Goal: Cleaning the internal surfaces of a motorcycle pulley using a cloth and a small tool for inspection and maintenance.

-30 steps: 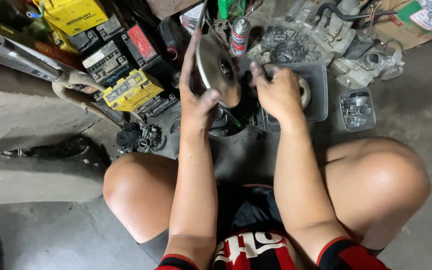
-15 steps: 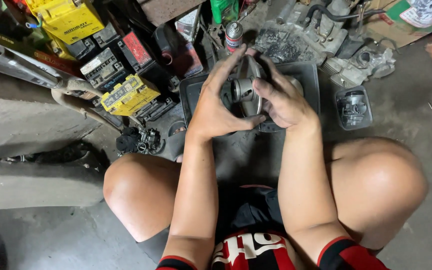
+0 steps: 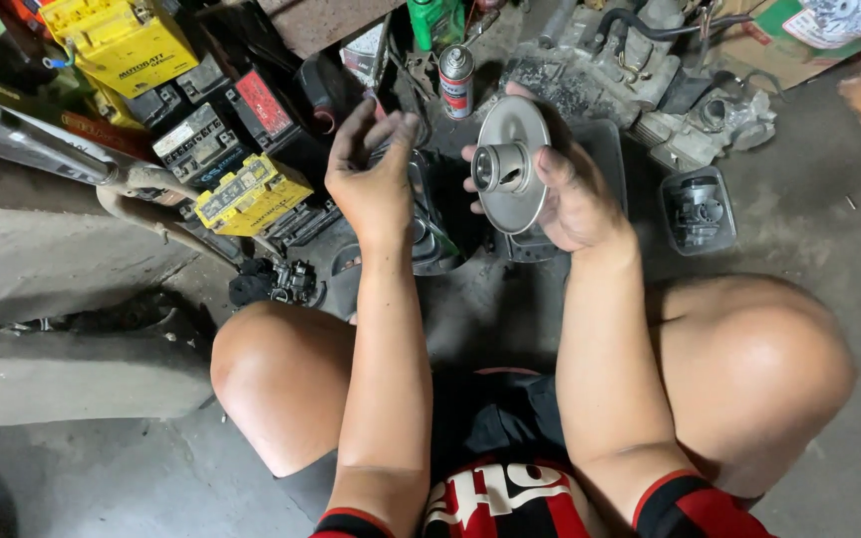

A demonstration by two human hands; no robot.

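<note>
Head view: my right hand (image 3: 575, 194) grips a round grey metal pulley disc (image 3: 510, 164); my left hand (image 3: 376, 174) hangs half-open, holding nothing, above grimy concrete floor (image 3: 829, 269) crowded with yellow batteries (image 3: 251, 194).

dim, even light; edges slightly distorted

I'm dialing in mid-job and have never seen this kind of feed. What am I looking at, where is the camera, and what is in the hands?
This is one view from a camera worn on a person's head, looking down past their knees at a concrete floor. No machine is involved, only two bare hands. The right hand holds up a round grey metal disc with a short hub. The left hand is raised beside it, open and holding nothing. Below them sits a dark tray. Around it lie a yellow battery, a spray can, a greasy engine part and a small carburetor.
</note>
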